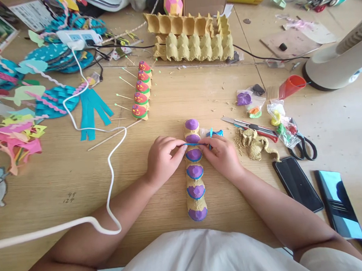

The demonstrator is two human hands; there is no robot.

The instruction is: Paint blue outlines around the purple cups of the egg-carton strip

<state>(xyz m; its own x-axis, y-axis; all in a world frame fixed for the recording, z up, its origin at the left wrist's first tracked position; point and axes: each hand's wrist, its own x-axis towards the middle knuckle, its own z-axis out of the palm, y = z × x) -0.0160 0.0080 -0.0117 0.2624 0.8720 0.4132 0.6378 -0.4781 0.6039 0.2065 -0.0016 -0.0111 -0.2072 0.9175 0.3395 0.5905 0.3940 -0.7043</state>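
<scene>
A strip of egg carton cups (196, 192) lies lengthwise on the table in front of me, with purple clay caps on its bumps. Thin blue edging runs along the lower rims of several caps. My left hand (164, 159) and my right hand (221, 153) pinch opposite ends of a thin blue clay strand (192, 144), stretched across the strip just below the second cap from the far end. Beyond my right fingers sits a lump of blue clay (216, 133) on clear wrapping, partly hidden by that hand.
A painted egg carton caterpillar (141, 91) with pins stands far left. A white cable (111, 164) crosses the left side and my left forearm. To the right lie a utility knife (250, 126), scissors (304, 146), carton scraps (256, 143), bagged clay and two phones (298, 183).
</scene>
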